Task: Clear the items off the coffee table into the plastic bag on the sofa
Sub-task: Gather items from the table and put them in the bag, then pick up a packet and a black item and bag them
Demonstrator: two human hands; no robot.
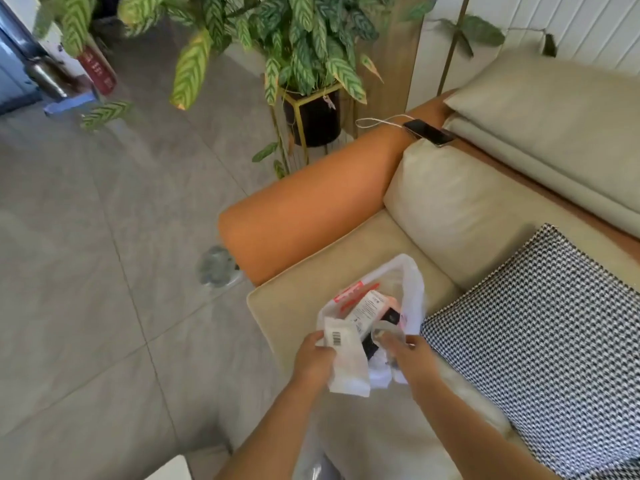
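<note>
a white plastic bag (pixel 410 292) sits open on the cream seat of the sofa (pixel 450 216), near the seat's front edge and close to the orange armrest (pixel 304 216) on the left. inside the bag you can see a white box with small print (pixel 367 308), something black (pixel 391 317) and a bit of red and white wrapping (pixel 349 294), all packed close together. the left hand (pixel 315 355) has its fingers and thumb curled round a flat white packet (pixel 346 358) with a barcode on it, and holds it at the left side of the bag's mouth, touching the bag. the right hand (pixel 408 355) is at the near right edge of the bag and looks like it pinches the thin plastic there, but it is blurry, so how the fingers lie is hard to tell. a black and white checked cushion (pixel 540 341) lies on the seat just right of the bag. far back, a dark phone (pixel 427 132) rests on top of the sofa with a white cable (pixel 377 121) going to it. behind the armrest a big leafy plant (pixel 298 36) stands in a black pot (pixel 317 119) on a gold stand. the floor (pixel 86 254) on the left is grey tile. the coffee table does not show in this view.
</note>
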